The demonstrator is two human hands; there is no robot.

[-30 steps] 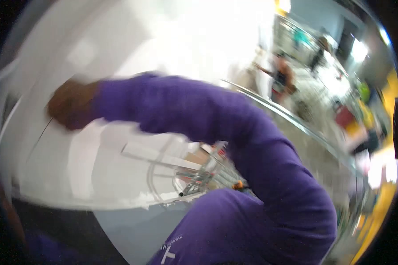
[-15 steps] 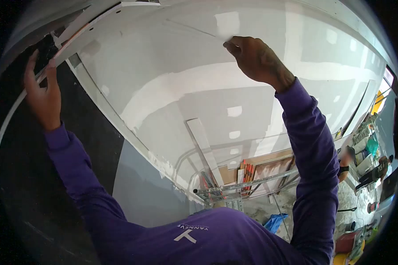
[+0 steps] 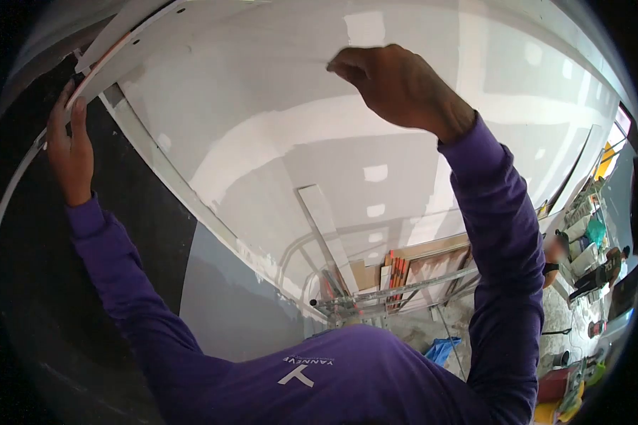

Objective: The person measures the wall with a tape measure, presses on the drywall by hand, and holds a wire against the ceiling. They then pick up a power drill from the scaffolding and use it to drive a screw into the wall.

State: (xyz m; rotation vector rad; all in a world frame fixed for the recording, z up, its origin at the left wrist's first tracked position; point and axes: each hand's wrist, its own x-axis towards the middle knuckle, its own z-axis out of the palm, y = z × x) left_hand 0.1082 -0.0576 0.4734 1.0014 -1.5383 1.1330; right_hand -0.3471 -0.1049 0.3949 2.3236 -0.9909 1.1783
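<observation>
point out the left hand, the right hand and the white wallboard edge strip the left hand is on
left hand [image 3: 71, 152], head view, back of the hand
right hand [image 3: 397, 85], head view, back of the hand by the knuckles
white edge strip [image 3: 131, 39], head view, upper stretch of its flat face

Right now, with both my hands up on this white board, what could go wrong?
The left hand grips only the edge of the white board, so it might slip or pinch the fingers. The right hand looks pinched shut at the board's face; what it holds cannot be made out. Metal framing and stacked material lie below, so anything dropped could land there.
</observation>
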